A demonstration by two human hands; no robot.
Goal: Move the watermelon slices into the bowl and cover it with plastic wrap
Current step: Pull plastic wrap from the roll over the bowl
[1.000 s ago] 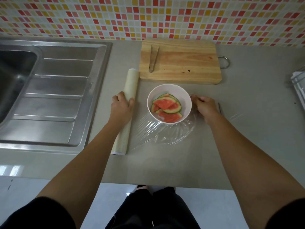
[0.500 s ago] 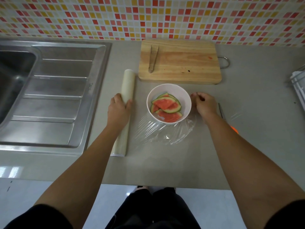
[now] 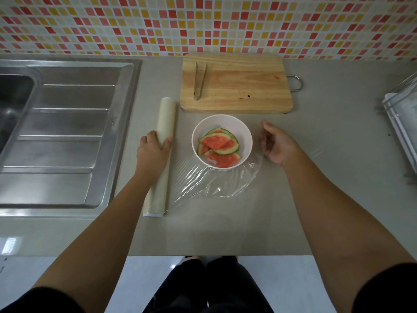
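Note:
A white bowl (image 3: 222,128) on the grey counter holds several watermelon slices (image 3: 218,147). The bowl stands on a clear sheet of plastic wrap (image 3: 214,181) drawn out from the roll (image 3: 163,136) lying to its left. My left hand (image 3: 153,152) grips the roll near its middle. My right hand (image 3: 276,144) is just right of the bowl, turned palm-up, fingers curled on the wrap's right edge, which lifts off the counter there.
A wooden cutting board (image 3: 237,83) with metal tongs (image 3: 200,81) lies behind the bowl. A steel sink and drainboard (image 3: 63,123) fill the left side. A white rack (image 3: 404,118) sits at the right edge. The tiled wall runs along the back.
My right hand has turned over and lifted the wrap's edge slightly. My left hand has slid the roll a little leftward. The knife beside my right forearm is no longer visible.

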